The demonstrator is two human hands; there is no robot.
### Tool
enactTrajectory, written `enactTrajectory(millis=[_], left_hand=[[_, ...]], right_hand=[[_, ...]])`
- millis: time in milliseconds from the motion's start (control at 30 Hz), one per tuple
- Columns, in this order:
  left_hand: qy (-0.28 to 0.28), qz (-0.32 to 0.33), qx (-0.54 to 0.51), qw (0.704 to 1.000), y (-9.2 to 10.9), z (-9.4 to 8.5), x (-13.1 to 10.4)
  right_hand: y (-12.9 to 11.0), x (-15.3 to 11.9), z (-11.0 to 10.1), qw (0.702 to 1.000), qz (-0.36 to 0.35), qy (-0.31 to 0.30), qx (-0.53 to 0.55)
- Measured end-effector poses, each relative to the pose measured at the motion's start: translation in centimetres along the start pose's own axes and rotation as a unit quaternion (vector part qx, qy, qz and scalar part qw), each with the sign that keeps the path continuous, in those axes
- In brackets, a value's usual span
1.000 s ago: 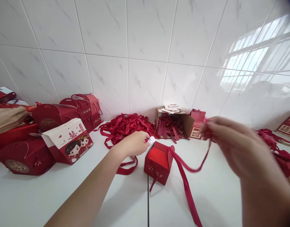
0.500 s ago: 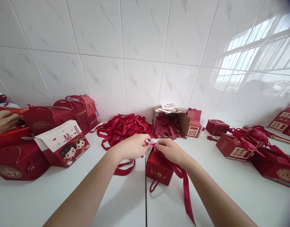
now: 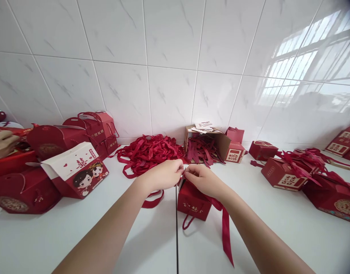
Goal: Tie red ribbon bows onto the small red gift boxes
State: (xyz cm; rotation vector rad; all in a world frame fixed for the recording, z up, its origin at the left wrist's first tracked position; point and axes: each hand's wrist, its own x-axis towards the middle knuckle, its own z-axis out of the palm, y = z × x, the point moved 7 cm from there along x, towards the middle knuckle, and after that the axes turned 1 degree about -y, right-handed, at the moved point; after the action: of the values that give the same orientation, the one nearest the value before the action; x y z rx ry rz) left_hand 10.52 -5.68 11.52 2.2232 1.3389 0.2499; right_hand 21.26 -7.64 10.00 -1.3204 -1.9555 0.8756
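Observation:
Just in front of me stands a small red gift box (image 3: 193, 204), with gold lettering and a red cord handle (image 3: 187, 222) hanging from its near side. My left hand (image 3: 171, 173) is closed in a pinch on a red ribbon at the box's far top corner. Right beside it, my right hand (image 3: 201, 179) pinches the ribbon too, above the box. One ribbon tail (image 3: 227, 238) runs under my right wrist down to the table, and a ribbon loop (image 3: 154, 201) lies left of the box. My fingertips hide most of where the ribbon crosses.
Behind my hands lie a pile of red ribbons (image 3: 154, 150) and a cardboard box (image 3: 224, 146) holding dark red strips. A couple-printed gift box (image 3: 91, 179) and several others stand left, near another person's hand (image 3: 3, 144). Ribbon-tied boxes (image 3: 289, 177) stand right.
My two hands have drawn closer together above the box, and the ribbon stretch between them hardly shows now. The ribbon tail on the right has pulled up slightly.

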Motion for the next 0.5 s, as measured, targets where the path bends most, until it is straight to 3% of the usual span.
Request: enactTrajectory(millis=[167, 267, 333, 400, 467, 500], left_hand=[[0.024, 0.0, -0.03, 0.999, -0.3, -0.6, 0.1], [0.069, 0.009, -0.154, 0.986, -0.3, -2.5, -0.5], [0.144, 0.03, -0.28, 0.949, -0.2, -4.6, -1.2], [0.248, 0.06, -0.394, 0.883, -0.5, -7.0, -2.1], [0.334, 0.08, -0.459, 0.819, -1.1, -8.6, -2.9], [0.362, 0.074, -0.461, 0.807, -1.6, -9.0, -3.1]], right_hand=[[-0.2, -0.2, -0.9, 0.999, 0.01, 0.034, -0.024], [-0.7, -0.9, -3.5, 0.996, -0.004, 0.085, -0.025], [-0.8, -1.8, -6.0, 0.992, -0.005, 0.121, -0.042], [-0.4, -2.8, -8.0, 0.988, 0.016, 0.126, -0.093], [0.5, -3.7, -9.0, 0.982, 0.054, 0.081, -0.159], [1.1, -4.0, -9.1, 0.979, 0.076, 0.044, -0.186]])
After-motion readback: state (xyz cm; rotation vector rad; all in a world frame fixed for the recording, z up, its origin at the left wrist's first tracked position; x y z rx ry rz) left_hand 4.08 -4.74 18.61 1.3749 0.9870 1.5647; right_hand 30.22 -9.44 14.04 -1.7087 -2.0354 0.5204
